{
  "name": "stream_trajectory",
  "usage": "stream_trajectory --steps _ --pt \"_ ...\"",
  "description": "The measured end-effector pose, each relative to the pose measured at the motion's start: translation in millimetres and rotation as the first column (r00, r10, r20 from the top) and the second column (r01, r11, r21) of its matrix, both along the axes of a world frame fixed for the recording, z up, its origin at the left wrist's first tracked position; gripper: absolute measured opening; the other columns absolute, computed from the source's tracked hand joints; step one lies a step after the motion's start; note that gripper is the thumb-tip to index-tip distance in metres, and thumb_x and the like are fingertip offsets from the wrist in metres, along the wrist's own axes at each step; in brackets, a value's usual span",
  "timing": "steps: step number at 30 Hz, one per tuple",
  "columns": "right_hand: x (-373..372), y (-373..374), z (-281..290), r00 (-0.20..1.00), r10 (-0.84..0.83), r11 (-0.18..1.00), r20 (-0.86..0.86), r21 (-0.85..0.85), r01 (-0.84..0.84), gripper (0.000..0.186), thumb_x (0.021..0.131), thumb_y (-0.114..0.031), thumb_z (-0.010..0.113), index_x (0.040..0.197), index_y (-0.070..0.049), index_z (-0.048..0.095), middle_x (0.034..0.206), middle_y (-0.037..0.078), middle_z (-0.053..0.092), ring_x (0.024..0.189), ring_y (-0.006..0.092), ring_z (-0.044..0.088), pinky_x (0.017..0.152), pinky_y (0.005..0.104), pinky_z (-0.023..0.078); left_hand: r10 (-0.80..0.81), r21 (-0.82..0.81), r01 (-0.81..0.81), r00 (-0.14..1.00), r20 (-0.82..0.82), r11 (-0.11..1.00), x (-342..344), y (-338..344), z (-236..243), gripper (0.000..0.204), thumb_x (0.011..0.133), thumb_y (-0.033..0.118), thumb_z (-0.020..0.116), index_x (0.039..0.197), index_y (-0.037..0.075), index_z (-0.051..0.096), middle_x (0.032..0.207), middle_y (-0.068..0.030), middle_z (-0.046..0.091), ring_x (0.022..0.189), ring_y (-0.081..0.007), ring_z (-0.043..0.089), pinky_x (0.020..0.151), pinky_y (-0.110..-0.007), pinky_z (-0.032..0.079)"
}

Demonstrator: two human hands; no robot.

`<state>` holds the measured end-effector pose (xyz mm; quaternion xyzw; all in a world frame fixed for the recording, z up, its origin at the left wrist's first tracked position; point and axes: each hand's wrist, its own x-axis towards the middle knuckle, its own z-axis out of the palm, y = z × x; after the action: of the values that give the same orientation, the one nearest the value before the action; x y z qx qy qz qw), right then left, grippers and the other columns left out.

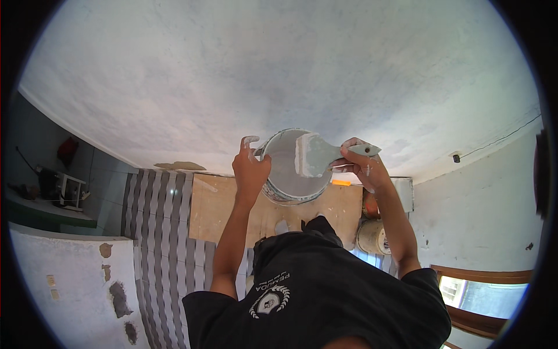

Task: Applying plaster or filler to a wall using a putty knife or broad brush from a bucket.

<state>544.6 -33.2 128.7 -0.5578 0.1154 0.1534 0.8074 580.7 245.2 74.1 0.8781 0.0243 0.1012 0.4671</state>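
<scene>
My left hand (252, 166) grips the left rim of a round paint bucket (283, 148), its fingers smeared with white. Pale paint fills the bucket's inside, and its outer wall is splattered. In my right hand (363, 164) is a wide paintbrush (321, 156) with a grey-green handle, held over the bucket's right side. The brush lies roughly level with its bristles pointing left, and thick white paint coats them. White smears also mark my right fingers. How deep the paint stands in the bucket I cannot tell.
A patchy white wall (279, 70) rises ahead. Below lie a wooden board (218, 203) and a striped floor (157, 203). An orange object (341, 182) and a paint-stained container (372, 237) are at the right. A wood-framed window (482, 294) stands lower right; a doorway opens at left.
</scene>
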Motion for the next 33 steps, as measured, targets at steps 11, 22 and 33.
stream_trajectory --steps 11,22,33 --pt "0 -10 75 0.940 -0.186 0.978 0.287 0.142 0.150 0.012 0.089 -0.007 0.061 0.098 -0.003 0.054 0.084 0.011 0.066 0.073 0.0213 0.070 0.069 0.0321 0.058 -0.122 0.022 0.123 0.992 -0.015 0.992 27 3 57 0.049 0.071 0.010 0.073 0.114 0.010 0.049 0.082 -0.0175 0.068 0.080 -0.0357 0.067 0.077 -0.042 0.051" --pt "11 -35 117 0.922 -0.125 0.992 0.366 0.045 0.116 0.026 0.088 -0.016 0.064 0.108 0.001 0.059 0.084 0.011 0.067 0.071 0.0186 0.068 0.069 0.0313 0.056 -0.345 0.040 0.360 0.915 -0.207 0.932 73 -23 143 0.058 0.069 0.019 0.078 0.115 0.002 0.048 0.086 -0.0183 0.068 0.082 -0.0282 0.067 0.075 -0.038 0.051" --pt "60 -104 277 0.789 -0.067 0.935 0.611 -0.237 0.263 0.028 0.087 -0.016 0.065 0.109 0.001 0.060 0.069 0.003 0.064 0.058 0.0110 0.061 0.057 0.0239 0.051 -0.568 -0.065 0.566 0.806 -0.164 0.822 123 -90 248 0.048 0.071 0.016 0.075 0.107 -0.007 0.053 0.078 -0.0165 0.063 0.068 -0.0258 0.065 0.049 -0.038 0.052"
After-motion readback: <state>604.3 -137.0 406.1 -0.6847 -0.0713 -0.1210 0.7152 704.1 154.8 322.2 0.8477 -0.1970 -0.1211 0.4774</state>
